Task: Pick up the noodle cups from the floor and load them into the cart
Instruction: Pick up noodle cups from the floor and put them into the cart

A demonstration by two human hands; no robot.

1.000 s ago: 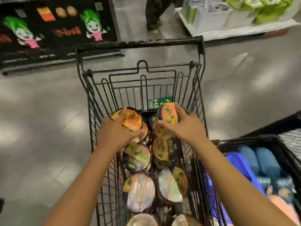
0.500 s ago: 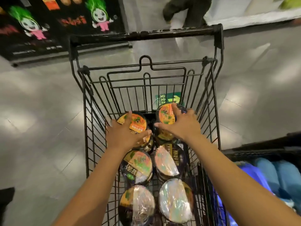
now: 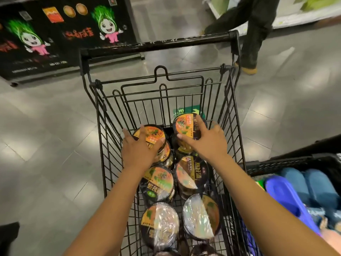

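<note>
Head view, left to right. Upper left of the frame: a black display board (image 3: pixel 64 34) with cartoon figures stands on the grey tiled floor (image 3: pixel 46 145). We see open floor between it and the cart, running down the whole left side of the frame.

The black wire cart (image 3: pixel 102 145) fills the centre, with its handle bar (image 3: pixel 158 44) at the upper end. The left hand (image 3: pixel 137 150) is inside the basket, fingers draped over the lid and thumb round the rim of the left noodle cup (image 3: pixel 153 133), gripping from above. That cup sits on top of another cup, close to the left wire wall; we can't tell if it touches.

Just beside it is the right noodle cup (image 3: pixel 184 124), with the right hand (image 3: pixel 206 143) wrapped round it, index finger across the lid and thumb on the near rim. A narrow dark gap separates the two held cups.

Below the hands, more cups (image 3: pixel 158 183) lie lids up in two tight columns. Free room in the basket: the strip between the held cups and the upper wire wall.

Hard against the cart's right side is a second black basket (image 3: pixel 276 161) holding blue items (image 3: pixel 313 187). Upper right: a person's dark trouser legs (image 3: pixel 252 34) just beside the handle's right end.
</note>
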